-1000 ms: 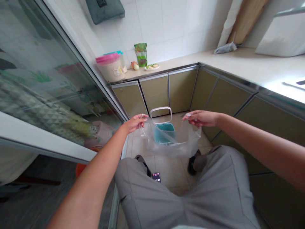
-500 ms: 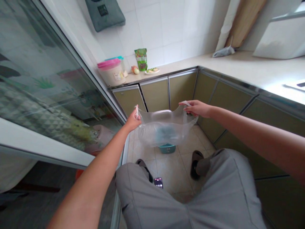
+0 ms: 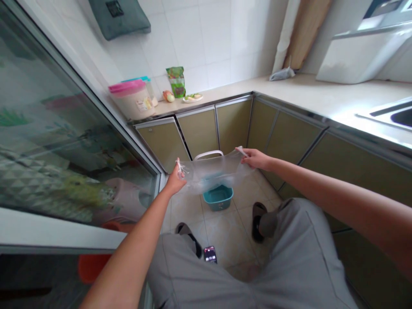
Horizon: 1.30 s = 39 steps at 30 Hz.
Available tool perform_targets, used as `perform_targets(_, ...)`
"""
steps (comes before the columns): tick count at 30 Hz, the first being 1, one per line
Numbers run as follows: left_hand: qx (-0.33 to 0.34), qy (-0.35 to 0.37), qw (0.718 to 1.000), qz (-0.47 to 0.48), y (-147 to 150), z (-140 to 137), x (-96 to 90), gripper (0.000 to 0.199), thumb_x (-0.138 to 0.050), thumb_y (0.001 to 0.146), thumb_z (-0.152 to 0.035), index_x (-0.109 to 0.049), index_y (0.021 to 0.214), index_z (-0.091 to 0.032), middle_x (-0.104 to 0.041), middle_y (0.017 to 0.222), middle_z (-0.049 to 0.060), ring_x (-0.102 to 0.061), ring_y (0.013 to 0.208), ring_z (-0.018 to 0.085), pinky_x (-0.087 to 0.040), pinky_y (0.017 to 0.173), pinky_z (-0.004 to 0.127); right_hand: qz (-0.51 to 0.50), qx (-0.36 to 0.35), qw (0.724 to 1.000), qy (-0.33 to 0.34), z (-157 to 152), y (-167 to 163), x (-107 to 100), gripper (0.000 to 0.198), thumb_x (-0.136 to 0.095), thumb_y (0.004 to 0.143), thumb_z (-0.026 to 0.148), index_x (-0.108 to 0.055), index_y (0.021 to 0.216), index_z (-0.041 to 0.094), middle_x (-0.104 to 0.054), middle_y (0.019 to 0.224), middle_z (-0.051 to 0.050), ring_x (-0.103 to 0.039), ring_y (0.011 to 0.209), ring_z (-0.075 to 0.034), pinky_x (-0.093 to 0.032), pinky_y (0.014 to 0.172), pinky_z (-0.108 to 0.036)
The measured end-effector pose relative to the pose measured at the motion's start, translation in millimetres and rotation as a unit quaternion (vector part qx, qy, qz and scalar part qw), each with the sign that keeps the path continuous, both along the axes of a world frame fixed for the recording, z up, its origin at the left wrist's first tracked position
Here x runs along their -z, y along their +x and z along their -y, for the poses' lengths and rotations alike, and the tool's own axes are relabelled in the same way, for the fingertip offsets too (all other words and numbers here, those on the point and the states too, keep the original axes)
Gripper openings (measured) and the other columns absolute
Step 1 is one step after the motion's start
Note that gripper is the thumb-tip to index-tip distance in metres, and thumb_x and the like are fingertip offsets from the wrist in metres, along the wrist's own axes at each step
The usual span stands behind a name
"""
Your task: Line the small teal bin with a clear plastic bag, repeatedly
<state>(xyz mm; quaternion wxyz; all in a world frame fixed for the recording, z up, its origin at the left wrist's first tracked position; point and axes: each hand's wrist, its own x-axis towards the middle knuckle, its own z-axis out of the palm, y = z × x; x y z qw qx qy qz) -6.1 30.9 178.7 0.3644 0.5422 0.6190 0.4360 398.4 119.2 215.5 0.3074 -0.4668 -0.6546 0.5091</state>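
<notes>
A clear plastic bag (image 3: 215, 167) is stretched between my two hands in mid-air. My left hand (image 3: 177, 178) is closed on its left end, with the plastic bunched at the thumb. At the other end, my right hand (image 3: 255, 159) pinches the bag's right corner. Below and partly behind the plastic, a teal bin (image 3: 219, 199) with a pale raised handle (image 3: 209, 153) stands on the tiled floor. The bag blurs and hides the bin's far part.
A phone (image 3: 210, 254) lies on the floor between my slippered feet. Cabinets (image 3: 198, 133) line the far and right sides. On the counter stand a pink-lidded container (image 3: 131, 101), an onion (image 3: 168, 96), a green packet (image 3: 176, 81) and a plate (image 3: 192, 98). A glass door (image 3: 64, 128) borders my left.
The bag has swung up and flattened, uncovering more of the teal bin. Both hands have dropped slightly and shifted left in view. The camera has turned a little to the right.
</notes>
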Motion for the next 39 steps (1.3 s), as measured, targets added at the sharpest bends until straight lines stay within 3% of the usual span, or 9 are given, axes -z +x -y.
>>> perform_targets(7, -0.006, 0.005, 1.000, 0.012, 6, -6, 25.0, 0.120, -0.068, 0.059, 0.004, -0.022, 0.166, -0.026, -0.047, 0.070, -0.010, -0.040, 0.056, 0.007, -0.035, 0.055, 0.016, -0.014, 0.007, 0.998, -0.069, -15, 7, 28, 0.055, -0.073, 0.076, 0.006, -0.069, 0.127, 0.022, -0.075, 0.085, 0.000, -0.054, 0.042, -0.005, -0.042, 0.036, -0.016)
perform_targets(17, 0.026, 0.020, 0.996, 0.087, 28, -17, 59.8, 0.119, -0.069, 0.063, -0.004, -0.015, 0.167, -0.026, -0.053, 0.076, -0.008, -0.048, 0.064, 0.008, -0.041, 0.063, 0.018, 0.076, 0.138, 0.986, -0.056, -27, -1, 34, 0.036, -0.076, 0.082, 0.016, -0.059, 0.114, 0.017, -0.062, 0.068, 0.000, -0.059, 0.050, -0.013, -0.047, 0.041, -0.023)
perform_targets(20, 0.052, 0.022, 0.990, 0.128, 30, -14, 73.0, 0.118, -0.067, 0.065, -0.008, -0.010, 0.167, -0.025, -0.053, 0.078, -0.008, -0.049, 0.066, 0.007, -0.040, 0.065, 0.018, 0.151, 0.194, 0.969, 0.032, -18, -2, 30, 0.044, -0.077, 0.080, 0.022, -0.057, 0.119, 0.018, -0.067, 0.090, -0.006, -0.063, 0.062, -0.015, -0.053, 0.051, -0.027)
perform_targets(23, 0.084, -0.004, 0.982, 0.172, 29, -10, 80.5, 0.119, -0.066, 0.066, -0.010, -0.006, 0.167, -0.026, -0.054, 0.080, -0.007, -0.050, 0.067, 0.007, -0.039, 0.064, 0.019, 0.233, 0.206, 0.923, 0.225, 10, -13, 21, 0.040, -0.074, 0.080, 0.025, -0.062, 0.118, 0.021, -0.065, 0.114, -0.011, -0.065, 0.083, -0.020, -0.058, 0.071, -0.034)
perform_targets(25, 0.114, -0.030, 0.974, 0.192, 28, -8, 79.3, 0.118, -0.066, 0.067, -0.011, -0.005, 0.167, -0.028, -0.057, 0.083, -0.006, -0.051, 0.067, 0.008, -0.040, 0.064, 0.020, 0.252, 0.144, 0.902, 0.319, 35, -30, 17, 0.031, -0.066, 0.086, 0.026, -0.066, 0.116, 0.022, -0.065, 0.116, -0.011, -0.065, 0.094, -0.023, -0.057, 0.083, -0.039)
perform_targets(27, 0.145, -0.050, 0.965, 0.211, 28, -7, 74.1, 0.116, -0.065, 0.069, -0.012, -0.005, 0.167, -0.030, -0.059, 0.086, -0.005, -0.052, 0.069, 0.008, -0.042, 0.067, 0.022, 0.266, 0.021, 0.903, 0.337, 54, -54, 22, 0.024, -0.059, 0.091, 0.026, -0.070, 0.113, 0.023, -0.069, 0.112, -0.010, -0.065, 0.100, -0.025, -0.054, 0.090, -0.041)
perform_targets(31, 0.172, -0.072, 0.954, 0.234, 28, -8, 63.2, 0.114, -0.063, 0.073, -0.012, -0.002, 0.167, -0.030, -0.060, 0.088, -0.003, -0.054, 0.072, 0.010, -0.043, 0.071, 0.025, 0.304, -0.183, 0.902, 0.247, 50, -105, 63, 0.028, -0.055, 0.094, 0.024, -0.075, 0.115, 0.025, -0.073, 0.115, -0.007, -0.066, 0.108, -0.024, -0.052, 0.097, -0.037)
perform_targets(35, 0.175, -0.081, 0.952, 0.238, 25, -8, 60.8, 0.115, -0.063, 0.073, -0.010, 0.000, 0.167, -0.029, -0.060, 0.090, -0.003, -0.054, 0.074, 0.010, -0.043, 0.072, 0.026, 0.363, -0.208, 0.899, 0.129, 2, -137, 127, 0.036, -0.058, 0.093, 0.022, -0.073, 0.126, 0.023, -0.073, 0.125, -0.008, -0.068, 0.111, -0.024, -0.051, 0.098, -0.035)
perform_targets(39, 0.183, -0.095, 0.944, 0.257, 20, -7, 61.6, 0.116, -0.063, 0.073, -0.009, 0.003, 0.167, -0.029, -0.061, 0.091, -0.002, -0.054, 0.075, 0.010, -0.043, 0.073, 0.027, 0.431, -0.236, 0.869, 0.057, -41, -154, 183, 0.051, -0.071, 0.086, 0.024, -0.068, 0.136, 0.021, -0.071, 0.130, -0.011, -0.067, 0.116, -0.030, -0.052, 0.099, -0.037)
